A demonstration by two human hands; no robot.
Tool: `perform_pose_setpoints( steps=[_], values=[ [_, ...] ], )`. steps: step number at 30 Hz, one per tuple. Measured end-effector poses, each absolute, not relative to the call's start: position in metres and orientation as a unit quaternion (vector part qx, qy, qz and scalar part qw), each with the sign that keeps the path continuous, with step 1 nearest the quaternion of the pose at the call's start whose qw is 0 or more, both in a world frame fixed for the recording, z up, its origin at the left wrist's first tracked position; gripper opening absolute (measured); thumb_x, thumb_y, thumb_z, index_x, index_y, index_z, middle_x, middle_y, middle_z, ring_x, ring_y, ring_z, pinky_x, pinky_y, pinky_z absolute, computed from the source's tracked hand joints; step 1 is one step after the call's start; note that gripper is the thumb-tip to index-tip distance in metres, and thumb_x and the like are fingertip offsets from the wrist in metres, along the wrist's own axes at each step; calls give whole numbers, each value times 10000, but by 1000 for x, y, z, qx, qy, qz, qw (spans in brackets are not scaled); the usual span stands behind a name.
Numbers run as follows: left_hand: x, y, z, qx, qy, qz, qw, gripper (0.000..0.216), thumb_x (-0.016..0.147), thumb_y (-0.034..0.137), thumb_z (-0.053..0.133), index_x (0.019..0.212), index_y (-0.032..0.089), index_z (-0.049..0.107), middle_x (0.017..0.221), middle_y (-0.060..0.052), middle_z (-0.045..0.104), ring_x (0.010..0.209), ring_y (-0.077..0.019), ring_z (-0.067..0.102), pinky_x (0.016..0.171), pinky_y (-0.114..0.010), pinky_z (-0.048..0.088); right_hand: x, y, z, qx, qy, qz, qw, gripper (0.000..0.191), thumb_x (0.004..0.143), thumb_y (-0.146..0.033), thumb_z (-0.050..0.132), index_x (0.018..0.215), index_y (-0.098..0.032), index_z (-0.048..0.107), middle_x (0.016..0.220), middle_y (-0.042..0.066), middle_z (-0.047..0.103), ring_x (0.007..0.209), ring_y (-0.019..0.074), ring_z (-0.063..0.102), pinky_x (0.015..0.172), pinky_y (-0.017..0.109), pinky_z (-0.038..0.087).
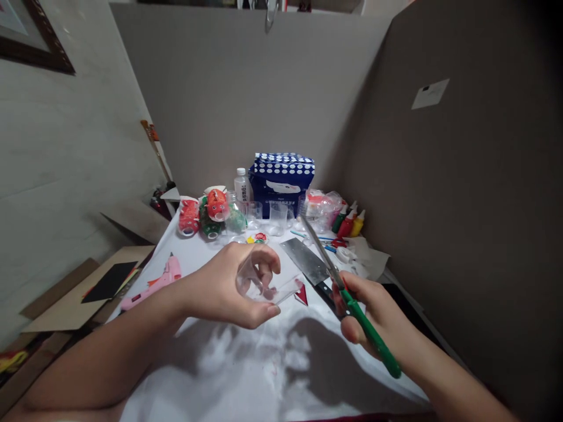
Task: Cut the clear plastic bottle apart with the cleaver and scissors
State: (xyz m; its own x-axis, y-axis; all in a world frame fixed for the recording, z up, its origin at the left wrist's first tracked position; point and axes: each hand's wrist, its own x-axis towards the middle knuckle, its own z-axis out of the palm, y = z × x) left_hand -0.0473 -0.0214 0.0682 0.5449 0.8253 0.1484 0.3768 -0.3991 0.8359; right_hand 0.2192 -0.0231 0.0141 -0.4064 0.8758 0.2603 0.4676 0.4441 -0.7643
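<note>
My left hand (237, 281) is curled round a clear plastic piece (281, 292), curved like a section cut from a bottle. Its thumb is below and its fingers are above. In my right hand (373, 310) are green-handled scissors (368, 333), seen edge-on, with the blades pointing up and away, seemingly together. Beneath the scissors a cleaver (305, 259) lies on the table, its black handle partly hidden by my right hand. A small red triangular scrap (301, 293) shows just past the plastic piece.
A pink glue gun (153, 284) lies left on the white-covered table (229, 375). Along the back stand red dragon-like bottle crafts (189, 215), clear cups (278, 218), a water bottle (241, 184), a blue tissue pack (281, 187) and paint bottles (347, 223). Cardboard (83, 293) is stacked left.
</note>
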Motion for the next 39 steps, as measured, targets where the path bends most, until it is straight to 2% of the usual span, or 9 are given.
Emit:
perform_pose_setpoints(
  steps=[3, 7, 12, 16, 22, 25, 29, 34, 39],
  values=[
    [-46, -20, 65, 784, 387, 309, 375, 409, 623, 173, 705, 992, 202, 529, 823, 22, 570, 725, -140, 642, 577, -210, 479, 219, -24, 14, -436, -780, 306, 329, 622, 602, -804, 602, 759, -206, 531, 700, -7, 522, 628, 161, 460, 547, 261, 381],
    [-45, -20, 64, 757, 406, 336, 386, 477, 667, 247, 733, 1076, 215, 490, 881, -2, 592, 732, -146, 641, 494, -185, 432, 218, -25, 8, -399, -757, 344, 386, 625, 686, -809, 513, 882, -218, 559, 811, 27, 594, 706, 194, 539, 624, 293, 445],
    [-39, -20, 62, 737, 447, 369, 349, 536, 668, 330, 766, 1102, 197, 482, 871, -11, 619, 743, -149, 637, 651, -264, 533, 209, -27, 11, -363, -700, 448, 422, 572, 814, -773, 336, 833, -229, 514, 577, -16, 493, 519, 161, 478, 547, 307, 433],
    [-30, -21, 51, 745, 439, 414, 283, 557, 640, 325, 779, 1101, 199, 491, 977, -39, 614, 820, -168, 633, 737, -302, 559, 195, -29, 19, -399, -655, 471, 435, 346, 887, -563, 478, 838, -223, 513, 578, -32, 497, 510, 134, 461, 518, 278, 407],
    [-19, -25, 43, 810, 415, 363, 200, 515, 644, 336, 752, 1085, 198, 525, 997, -35, 617, 887, -186, 622, 837, -338, 541, 172, -23, 33, -405, -629, 471, 468, 184, 816, -365, 607, 872, -212, 521, 613, -50, 500, 529, 106, 455, 516, 242, 402],
    [-25, -23, 48, 815, 418, 317, 247, 493, 658, 353, 743, 1077, 201, 533, 1025, -50, 626, 889, -193, 632, 790, -315, 541, 168, -19, 38, -431, -649, 434, 451, 139, 717, -259, 630, 797, -201, 532, 652, -42, 501, 550, 101, 450, 503, 230, 386],
    [-35, -16, 57, 815, 391, 214, 369, 533, 672, 402, 727, 1139, 214, 550, 1038, -55, 637, 733, -153, 637, 587, -243, 514, 172, -14, 39, -429, -670, 456, 399, 150, 662, -184, 589, 800, -208, 536, 604, -72, 456, 484, 79, 396, 452, 208, 338],
    [-34, -15, 61, 845, 337, 112, 399, 462, 658, 325, 734, 1090, 210, 620, 794, 15, 647, 700, -148, 611, 595, -217, 470, 175, -7, 42, -390, -710, 487, 326, 170, 655, -186, 606, 809, -205, 539, 596, -72, 493, 514, 93, 467, 505, 213, 400],
    [-31, -17, 60, 785, 339, 140, 499, 413, 697, 395, 724, 1035, 173, 640, 892, -27, 666, 760, -156, 623, 600, -216, 475, 176, -4, 45, -412, -730, 441, 321, 207, 632, -104, 530, 814, -199, 560, 566, -80, 468, 494, 81, 444, 462, 186, 351]
  ],
)
